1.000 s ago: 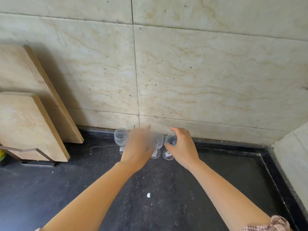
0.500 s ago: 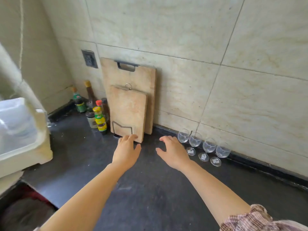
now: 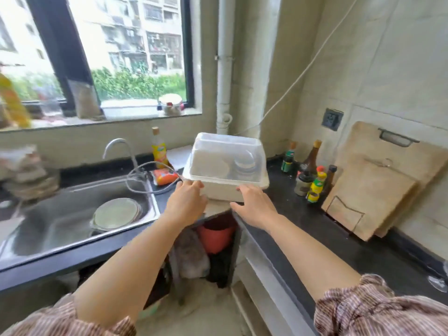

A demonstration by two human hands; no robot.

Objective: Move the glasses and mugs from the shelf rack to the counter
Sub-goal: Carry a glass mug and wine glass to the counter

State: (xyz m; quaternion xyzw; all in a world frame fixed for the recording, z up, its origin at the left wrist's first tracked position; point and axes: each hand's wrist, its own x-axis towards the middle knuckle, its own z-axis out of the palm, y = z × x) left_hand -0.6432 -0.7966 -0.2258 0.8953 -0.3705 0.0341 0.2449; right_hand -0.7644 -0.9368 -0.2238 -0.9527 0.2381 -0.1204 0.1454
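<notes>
A home kitchen: a steel sink (image 3: 60,221) with a curved tap (image 3: 118,147) holds stacked plates (image 3: 116,213) beneath a window (image 3: 121,52) facing apartment blocks (image 3: 145,27). Sauce bottles (image 3: 317,184) and wooden boards (image 3: 378,197) line the tiled wall (image 3: 400,57) along a black counter (image 3: 315,229), where a lidded plastic box (image 3: 225,166) holds what look like dishes.

— Where are the hands now?
— Off the glasses. The left hand (image 3: 185,202) and right hand (image 3: 254,204), fingers loose, are now at the front rim of the white lidded rack (image 3: 223,191).
— And the glasses?
— Only one glass foot (image 3: 439,284) shows, far right on the desk (image 3: 339,238).
</notes>
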